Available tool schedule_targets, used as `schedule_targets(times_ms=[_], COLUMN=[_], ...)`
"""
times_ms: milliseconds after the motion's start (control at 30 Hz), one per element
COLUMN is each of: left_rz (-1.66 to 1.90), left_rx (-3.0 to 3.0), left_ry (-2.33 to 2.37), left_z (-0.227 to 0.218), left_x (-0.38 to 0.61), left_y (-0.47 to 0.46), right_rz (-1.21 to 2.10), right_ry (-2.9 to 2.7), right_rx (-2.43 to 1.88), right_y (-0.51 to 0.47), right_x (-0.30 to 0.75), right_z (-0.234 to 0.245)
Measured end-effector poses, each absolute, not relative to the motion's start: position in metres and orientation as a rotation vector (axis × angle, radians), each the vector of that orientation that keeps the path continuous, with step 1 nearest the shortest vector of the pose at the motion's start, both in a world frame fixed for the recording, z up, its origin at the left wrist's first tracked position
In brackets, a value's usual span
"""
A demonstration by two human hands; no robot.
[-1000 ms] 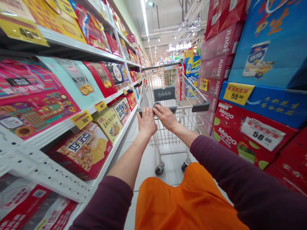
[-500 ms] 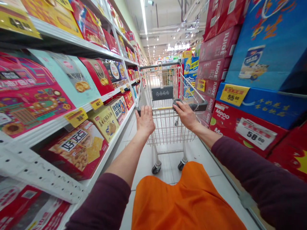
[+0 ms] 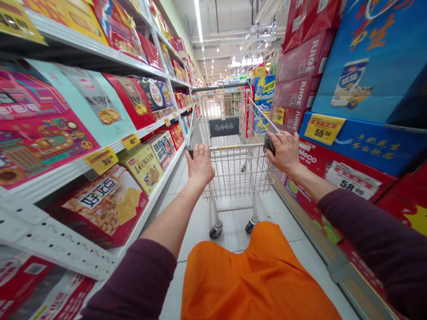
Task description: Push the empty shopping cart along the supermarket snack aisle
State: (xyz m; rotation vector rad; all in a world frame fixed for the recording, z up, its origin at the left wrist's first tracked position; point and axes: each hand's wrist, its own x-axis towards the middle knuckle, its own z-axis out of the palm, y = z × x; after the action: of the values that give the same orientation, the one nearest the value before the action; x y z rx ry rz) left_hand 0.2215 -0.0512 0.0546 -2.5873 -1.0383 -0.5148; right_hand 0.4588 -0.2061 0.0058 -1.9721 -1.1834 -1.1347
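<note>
A wire shopping cart [image 3: 236, 173] stands right in front of me, its dark seat panel [image 3: 224, 127] facing me. My left hand [image 3: 200, 166] is closed over the left end of its handle, where a dark grip shows beside the thumb. At the handle's right end, my right hand [image 3: 286, 150] is closed round a dark grey cloth [image 3: 269, 145], pressed against the bar. The fingers partly hide the cloth and that end of the handle. The wire basket holds nothing that I can see.
Shelves with boxed biscuits and snacks [image 3: 106, 200] and yellow price tags run along my left. Stacked drink cartons [image 3: 360, 151] rise close on the right, above a low platform edge [image 3: 313, 240]. Pale floor tiles [image 3: 230, 226] lie under the cart's casters.
My right hand has slid right along the handle with the grey cloth, from near the middle to the right end. My left hand stays on the left end.
</note>
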Motion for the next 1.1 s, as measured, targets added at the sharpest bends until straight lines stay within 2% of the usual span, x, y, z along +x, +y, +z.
schedule_targets(times_ms=[367,767,1100], left_rz=[-0.557,-0.535,-0.545], left_rx=[-2.559,-2.582,-2.550], left_ry=[-1.035,-0.995,-1.032], left_z=[0.052,0.053,0.052], left_x=[0.219,0.219,0.221], left_y=[-0.047,-0.046,-0.049], right_rz=[-1.029,-1.048,-0.969], right_ry=[-1.348,-1.299,-1.414], right_rx=[-1.844,-1.780,-1.793], right_y=[-0.159,-0.192,-0.132], right_x=[0.435,0.467,0.404], right_z=[0.000,-0.009,-0.005])
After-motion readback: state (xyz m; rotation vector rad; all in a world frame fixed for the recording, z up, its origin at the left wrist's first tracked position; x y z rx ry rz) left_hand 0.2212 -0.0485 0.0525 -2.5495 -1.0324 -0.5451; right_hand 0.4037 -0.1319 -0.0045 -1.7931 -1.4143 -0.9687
